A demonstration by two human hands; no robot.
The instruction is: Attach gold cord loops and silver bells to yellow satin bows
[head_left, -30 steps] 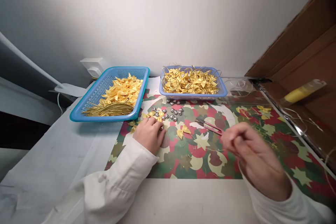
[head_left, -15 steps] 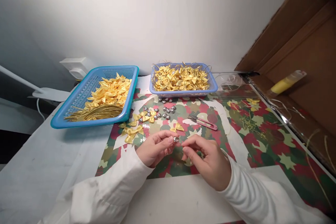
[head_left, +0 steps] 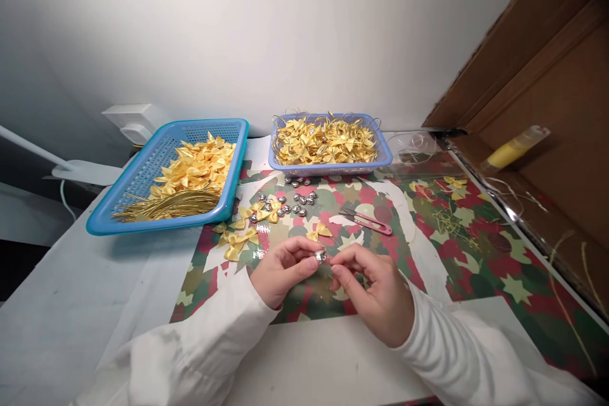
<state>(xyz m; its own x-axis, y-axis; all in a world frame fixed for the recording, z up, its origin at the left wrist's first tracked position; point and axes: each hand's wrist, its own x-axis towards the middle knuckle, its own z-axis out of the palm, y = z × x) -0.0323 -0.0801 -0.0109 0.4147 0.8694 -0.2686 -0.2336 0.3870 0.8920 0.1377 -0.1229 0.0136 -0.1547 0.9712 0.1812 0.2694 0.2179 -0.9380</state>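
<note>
- The left hand [head_left: 280, 273] is closed in a pinch, with thumb and forefinger gripping a small silver metal charm [head_left: 320, 256]. It is held just above the bench [head_left: 333, 361], nearer the person than the pink thread snips [head_left: 368, 221] and a little to their left.
- The right hand [head_left: 375, 292] sits nearer the person than the snips, its fingertips drawn together just beside the charm. I cannot tell whether they hold a thread or touch the charm.
- The charm lies between the two hands, directly left of the right fingertips. The left hand holds it, so it is the nearer one. The charm is too small for its long axis to be read.
- The snips lie flat on a red, green and cream star-printed mat [head_left: 476, 254].
- A scatter of loose silver charms [head_left: 285, 203] rests left of the snips.
- A few yellow satin ribbon bows [head_left: 235, 244] lie further left of the snips.
- A teal plastic mesh basket [head_left: 157, 224] stands far left of the snips, holding yellow bows and a bundle of gold cords.
- A blue plastic mesh basket [head_left: 333, 169] stands beyond the snips, against the wall, filled with bows tangled in gold loops.
- A yellow tube [head_left: 514, 151] lies well to the right of the snips.
</note>
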